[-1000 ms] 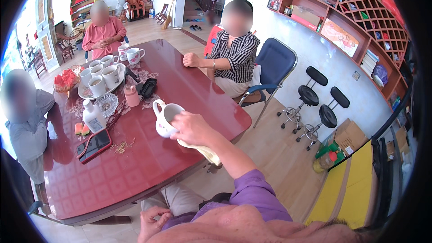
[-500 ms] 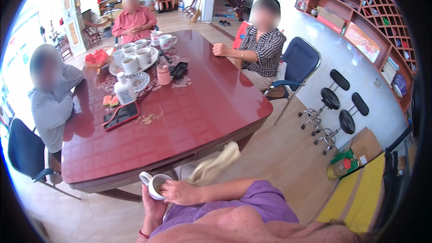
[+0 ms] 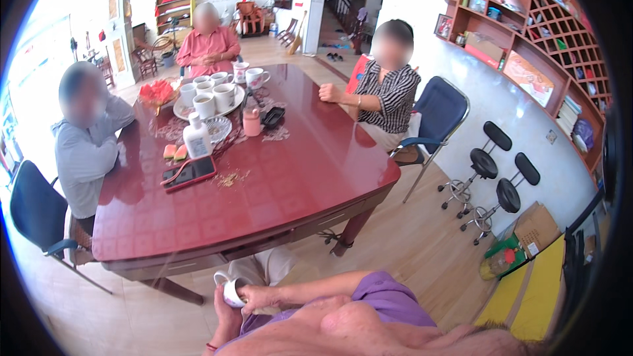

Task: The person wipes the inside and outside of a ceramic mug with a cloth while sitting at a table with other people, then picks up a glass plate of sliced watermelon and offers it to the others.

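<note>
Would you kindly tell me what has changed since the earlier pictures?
The white, handled mug moved from over the glossy red table back toward the lap. The left hand, earlier apart from it, now holds it; the right hand remains at its mouth. The white plastic bottle and black, red-edged phone stayed put.

Both hands close together, low before the body.
Left hand [image 3: 227,316] raised, curled in a hold, fingers partly hidden; left wrist [image 3: 216,337] below it. Right forearm [image 3: 313,287] crosses leftward, elbow bent; right hand [image 3: 260,297] just beside the left, fingertips hidden.
</note>
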### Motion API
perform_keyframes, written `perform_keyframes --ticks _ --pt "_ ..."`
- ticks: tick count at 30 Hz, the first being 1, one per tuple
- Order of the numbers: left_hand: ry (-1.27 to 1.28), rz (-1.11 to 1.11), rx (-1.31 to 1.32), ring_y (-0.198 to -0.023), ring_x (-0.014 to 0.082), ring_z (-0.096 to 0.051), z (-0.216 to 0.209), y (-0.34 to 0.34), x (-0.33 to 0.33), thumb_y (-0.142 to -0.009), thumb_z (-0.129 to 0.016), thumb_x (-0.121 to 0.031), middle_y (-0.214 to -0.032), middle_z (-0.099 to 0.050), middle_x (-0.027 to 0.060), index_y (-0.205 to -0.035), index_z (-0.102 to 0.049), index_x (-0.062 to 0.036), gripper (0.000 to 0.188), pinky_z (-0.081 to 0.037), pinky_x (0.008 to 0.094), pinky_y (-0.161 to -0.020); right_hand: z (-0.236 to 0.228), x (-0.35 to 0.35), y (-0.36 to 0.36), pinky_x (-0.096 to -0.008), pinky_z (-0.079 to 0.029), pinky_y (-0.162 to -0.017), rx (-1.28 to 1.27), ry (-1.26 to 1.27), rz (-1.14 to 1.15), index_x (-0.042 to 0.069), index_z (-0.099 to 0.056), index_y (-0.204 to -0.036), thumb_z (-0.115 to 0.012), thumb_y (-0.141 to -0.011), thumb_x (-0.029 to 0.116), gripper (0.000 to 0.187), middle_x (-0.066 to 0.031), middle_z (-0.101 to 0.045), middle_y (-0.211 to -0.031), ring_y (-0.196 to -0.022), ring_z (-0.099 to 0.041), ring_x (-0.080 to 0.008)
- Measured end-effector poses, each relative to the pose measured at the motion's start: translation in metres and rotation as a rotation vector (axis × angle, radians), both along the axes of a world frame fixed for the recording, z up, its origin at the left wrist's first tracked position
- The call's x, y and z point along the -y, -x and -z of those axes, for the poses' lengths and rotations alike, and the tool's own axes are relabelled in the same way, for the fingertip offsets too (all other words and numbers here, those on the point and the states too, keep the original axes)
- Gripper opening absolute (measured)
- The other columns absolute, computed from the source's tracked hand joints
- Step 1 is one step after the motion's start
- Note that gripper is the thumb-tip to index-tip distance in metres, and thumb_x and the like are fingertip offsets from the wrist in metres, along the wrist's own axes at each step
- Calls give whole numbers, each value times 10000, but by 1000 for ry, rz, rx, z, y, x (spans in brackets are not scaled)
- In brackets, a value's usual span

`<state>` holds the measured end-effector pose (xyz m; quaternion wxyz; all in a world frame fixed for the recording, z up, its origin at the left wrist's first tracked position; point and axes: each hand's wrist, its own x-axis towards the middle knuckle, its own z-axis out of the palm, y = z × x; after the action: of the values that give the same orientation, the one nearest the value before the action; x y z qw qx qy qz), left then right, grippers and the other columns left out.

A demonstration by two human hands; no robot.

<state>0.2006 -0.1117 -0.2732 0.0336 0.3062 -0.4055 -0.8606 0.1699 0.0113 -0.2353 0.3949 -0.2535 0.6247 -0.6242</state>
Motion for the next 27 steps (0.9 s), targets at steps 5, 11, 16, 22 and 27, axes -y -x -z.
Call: perform_keyframes --ticks 5,11,16,22,27 --pt "-369 306 -39 -915 253 -627 37 11 36 -912 -501 -387 -970 -652 80 -1058 -589 -75 356 -498 412 -835 1 -4 -6 -373 -478 -895 -595 -123 -2 -27 -454 -1295 -668 -704 102 641 -193 -552 -1233 -1136 -549 -304" --pt "-407 509 97 -958 285 -626 25 11 35 -913 -505 -446 -1044 -648 110 -1117 -581 -66 438 -500 479 -851 36 -8 -8 -396 -453 -938 -635 -285 19 16 -514 -1248 -688 -702 159 590 -206 -578 -1194 -1087 -568 -354" --pt "-305 313 -152 -929 236 -624 33 15 31 -932 -506 -389 -1018 -650 82 -1093 -587 -64 372 -492 399 -861 11 3 4 -303 -442 -938 205 43 209 -39 -513 -1243 -675 -731 66 547 -70 -608 -1153 -1063 -566 -170" --pt "-251 554 162 -1059 355 -572 9 26 48 -947 -409 -463 -1120 -622 111 -1187 -546 -91 464 -437 558 -926 38 2 9 -409 -414 -1000 -724 -325 -99 19 -342 -1374 -715 -755 188 742 -208 -456 -1352 -1236 -460 -347" --pt "-126 359 -271 -1029 298 -577 24 17 43 -932 -485 -408 -1079 -612 117 -1204 -530 -63 442 -449 456 -926 -10 3 2 -371 -445 -934 -270 -179 61 7 -439 -1304 -699 -798 204 602 -152 -558 -1247 -1109 -553 -246"
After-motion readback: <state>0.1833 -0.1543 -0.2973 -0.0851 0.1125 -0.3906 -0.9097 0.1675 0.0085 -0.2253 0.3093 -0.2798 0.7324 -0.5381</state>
